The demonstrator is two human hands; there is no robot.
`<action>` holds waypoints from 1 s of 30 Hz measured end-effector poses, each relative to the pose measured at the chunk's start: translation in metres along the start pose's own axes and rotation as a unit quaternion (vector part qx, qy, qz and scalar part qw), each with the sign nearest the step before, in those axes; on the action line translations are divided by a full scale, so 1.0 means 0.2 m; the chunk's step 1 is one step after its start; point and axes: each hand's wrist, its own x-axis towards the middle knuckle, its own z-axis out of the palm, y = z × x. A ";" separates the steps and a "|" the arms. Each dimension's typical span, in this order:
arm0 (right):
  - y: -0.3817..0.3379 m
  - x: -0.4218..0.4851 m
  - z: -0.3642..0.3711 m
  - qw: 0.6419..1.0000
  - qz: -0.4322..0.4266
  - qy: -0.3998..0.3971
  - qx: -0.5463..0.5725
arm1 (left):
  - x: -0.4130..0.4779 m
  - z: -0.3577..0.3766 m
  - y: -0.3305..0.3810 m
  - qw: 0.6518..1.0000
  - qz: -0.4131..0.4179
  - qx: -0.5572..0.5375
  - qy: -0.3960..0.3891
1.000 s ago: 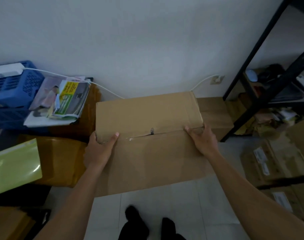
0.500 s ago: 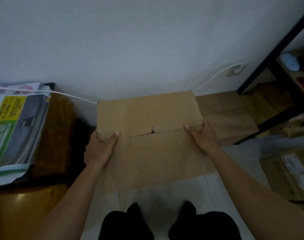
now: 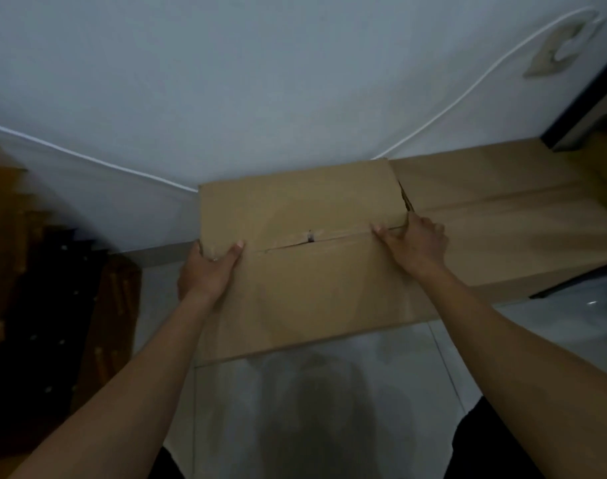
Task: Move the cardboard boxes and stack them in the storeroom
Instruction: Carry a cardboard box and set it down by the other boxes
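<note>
A brown cardboard box (image 3: 305, 271) with a slit along its top seam fills the middle of the view, close to the white wall. My left hand (image 3: 209, 271) grips its left top edge, thumb lying on the top flap. My right hand (image 3: 416, 240) grips the right top edge, fingers curled over the side. A second cardboard box (image 3: 509, 216) lies directly to the right of it, low against the wall; the two boxes touch or nearly touch at their sides.
A white cable (image 3: 450, 108) runs along the wall to a socket (image 3: 557, 50) at the upper right. Dark brown stacked items (image 3: 46, 288) stand at the left. A black shelf post (image 3: 578, 112) rises at the right. Pale floor tiles (image 3: 329, 392) lie below the box.
The view has dropped lower and closer to the wall. The box in my hands has come down beside the box on the right. The papers and blue crate at the left have left the view.
</note>
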 end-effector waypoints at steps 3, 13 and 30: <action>0.06 0.11 0.09 1.000 0.001 0.009 -0.023 | 0.09 0.14 -0.03 1.000 0.020 0.002 -0.004; 0.09 0.14 0.24 0.978 -0.059 0.148 -0.136 | 0.20 0.29 -0.05 0.996 0.036 0.074 0.038; -0.35 -0.21 -0.16 0.964 -0.159 -0.159 -0.143 | -0.23 0.05 0.38 0.902 0.206 0.365 -0.105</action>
